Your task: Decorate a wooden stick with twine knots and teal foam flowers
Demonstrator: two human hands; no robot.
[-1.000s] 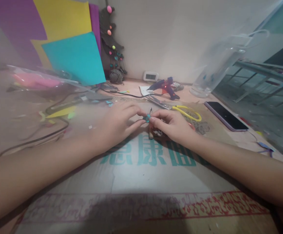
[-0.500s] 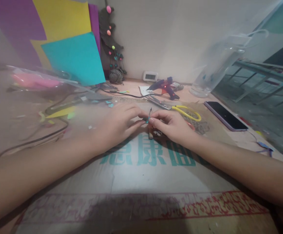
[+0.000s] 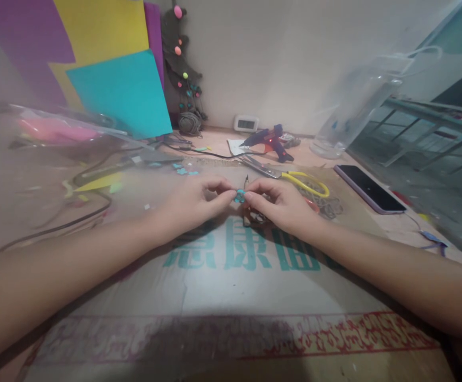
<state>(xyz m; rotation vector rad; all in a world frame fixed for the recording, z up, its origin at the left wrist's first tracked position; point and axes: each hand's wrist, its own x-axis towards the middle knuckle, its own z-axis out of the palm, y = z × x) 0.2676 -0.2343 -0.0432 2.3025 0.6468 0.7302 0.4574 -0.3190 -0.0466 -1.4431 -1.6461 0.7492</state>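
A small teal piece [image 3: 240, 196] is pinched between both hands above the printed board [image 3: 231, 292]. My left hand [image 3: 197, 204] grips its left side between thumb and fingertips. On the right side, my right hand [image 3: 282, 204] holds it the same way, fingers curled. A thin dark pointed tool [image 3: 246, 220] stands out behind the fingertips, partly hidden by my right hand. Several loose teal scraps [image 3: 182, 171] lie beyond my left hand.
Yellow-handled scissors [image 3: 308, 184] and tangled cord [image 3: 329, 208] lie beyond my right hand. A glue gun [image 3: 270, 142] with a red light rests near the wall, beside a white display [image 3: 245, 123]. A phone [image 3: 368, 188] lies at the right.
My left fingers have shifted slightly, and more of the teal piece shows between the hands. A further teal scrap beyond my left hand is now uncovered. My right hand has barely moved.
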